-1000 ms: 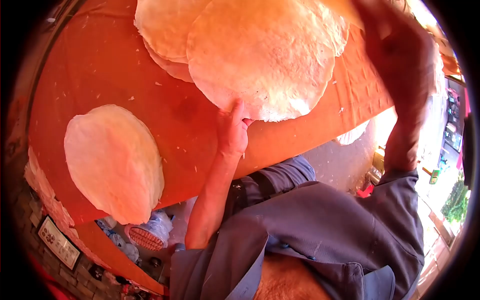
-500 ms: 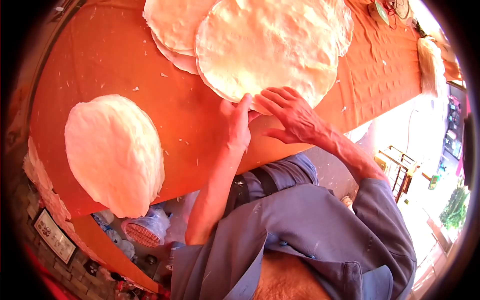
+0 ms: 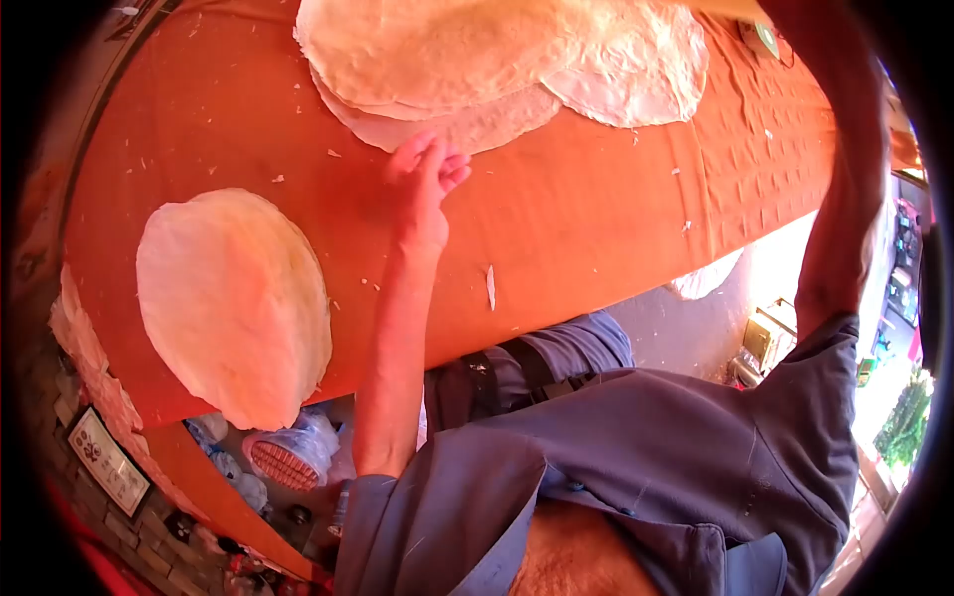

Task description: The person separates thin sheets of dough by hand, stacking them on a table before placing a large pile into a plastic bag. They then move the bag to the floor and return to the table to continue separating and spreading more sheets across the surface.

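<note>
My left hand [image 3: 429,179] is above the orange cloth-covered table, at the front edge of a group of thin, pale round flatbread sheets [image 3: 437,60]. Its fingers are loosely curled and apart, with nothing visible in them. My right arm [image 3: 845,169] reaches up past the top right of the view, and its hand is out of frame. Another crinkled flatbread sheet [image 3: 636,84] overlaps the group on the right. To the left lies a thick stack of flatbread sheets [image 3: 234,308], near the table's front edge.
Small scraps dot the orange cloth [image 3: 596,199], including a longer sliver [image 3: 491,288]. Beneath the table edge are a plastic-wrapped basket [image 3: 293,452] and bags. A framed sign [image 3: 109,464] is at lower left. At right on the floor is a box [image 3: 770,333].
The large front flatbread sheet has left its place, uncovering the sheets beneath and bare cloth. My right hand has swung up out of view; my left hand has let go and shifted left.
</note>
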The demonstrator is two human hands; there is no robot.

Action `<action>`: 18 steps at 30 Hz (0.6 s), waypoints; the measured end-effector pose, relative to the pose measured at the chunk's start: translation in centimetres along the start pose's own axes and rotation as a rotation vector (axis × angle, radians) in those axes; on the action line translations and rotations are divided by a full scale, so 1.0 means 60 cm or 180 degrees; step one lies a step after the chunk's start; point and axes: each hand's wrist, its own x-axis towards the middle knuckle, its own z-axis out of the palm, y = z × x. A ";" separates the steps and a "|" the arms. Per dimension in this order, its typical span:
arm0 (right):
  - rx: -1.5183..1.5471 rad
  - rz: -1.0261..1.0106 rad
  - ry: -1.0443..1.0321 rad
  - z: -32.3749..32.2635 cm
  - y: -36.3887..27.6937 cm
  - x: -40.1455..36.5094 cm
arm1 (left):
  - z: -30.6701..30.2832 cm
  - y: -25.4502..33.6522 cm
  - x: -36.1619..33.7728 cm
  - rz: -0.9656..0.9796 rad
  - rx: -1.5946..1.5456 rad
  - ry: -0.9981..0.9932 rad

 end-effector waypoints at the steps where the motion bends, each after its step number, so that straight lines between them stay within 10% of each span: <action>1: -0.0010 -0.0294 0.0097 -0.001 -0.010 0.003 | -0.013 0.001 0.012 0.0046 -0.0082 0.0076; 7: -0.0607 -0.1377 -0.2230 0.237 0.002 -0.108 | -0.038 0.023 0.067 -0.0079 -0.0659 0.0117; 9: 0.0594 -0.0329 -0.2211 0.284 -0.005 -0.144 | -0.040 0.023 0.083 -0.0111 -0.0705 0.0077; 11: 0.0056 -0.0902 -0.2383 0.392 0.089 -0.152 | -0.039 0.026 0.089 -0.0042 -0.0541 0.0170; 16: 0.0070 -0.1218 -0.0219 0.180 0.000 0.066 | -0.006 0.031 0.099 0.0137 -0.0390 0.0548; 18: 0.0162 -0.1002 -0.0579 0.194 -0.032 0.043 | -0.001 0.028 0.111 0.0173 -0.0755 0.0395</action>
